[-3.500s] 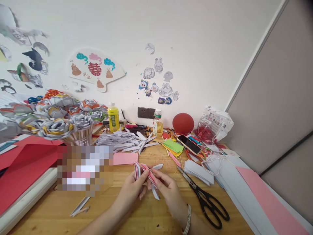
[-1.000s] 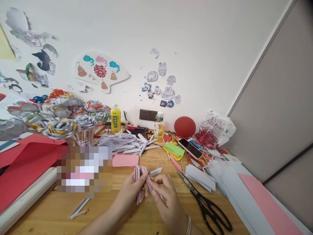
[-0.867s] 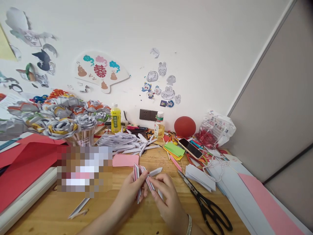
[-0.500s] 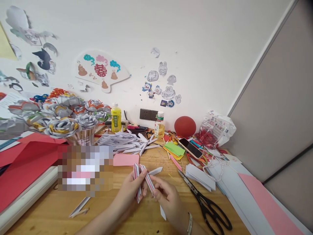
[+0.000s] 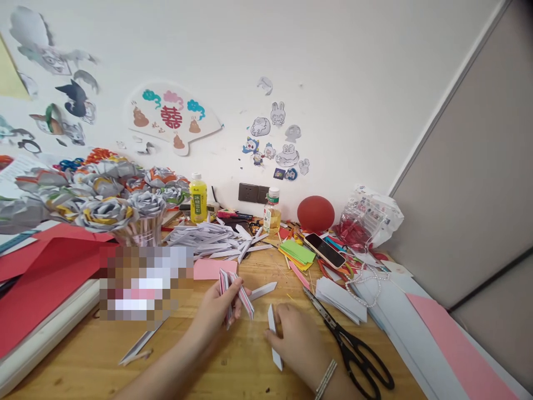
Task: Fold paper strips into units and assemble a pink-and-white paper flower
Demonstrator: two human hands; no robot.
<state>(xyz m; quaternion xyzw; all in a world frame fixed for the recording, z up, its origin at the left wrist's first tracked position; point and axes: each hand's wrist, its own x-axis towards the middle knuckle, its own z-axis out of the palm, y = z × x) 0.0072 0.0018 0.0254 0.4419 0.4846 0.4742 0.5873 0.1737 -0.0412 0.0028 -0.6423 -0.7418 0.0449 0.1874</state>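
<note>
My left hand (image 5: 227, 305) is closed around a bundle of folded paper strips (image 5: 245, 303), white with pink and red edges, which fans into two legs. Lower right, my right hand (image 5: 293, 333) has its thumb and curled fingers on a single white folded paper strip (image 5: 273, 322) at the tabletop. Between the hands and a little farther off lies another white paper strip (image 5: 264, 290). Black-handled scissors (image 5: 347, 344) rest just right of my right hand.
Beyond the hands are a heap of white paper strips (image 5: 208, 240), a pink sheet (image 5: 208, 269), green paper slips (image 5: 297, 251) and a phone (image 5: 325, 250). Two bottles (image 5: 198, 200) and a red balloon (image 5: 315, 214) stand by the wall. Paper flowers (image 5: 106, 214) fill the left.
My right hand has let go of the folded bundle and moved down and right to the single white strip. My left hand has shifted slightly left with the bundle.
</note>
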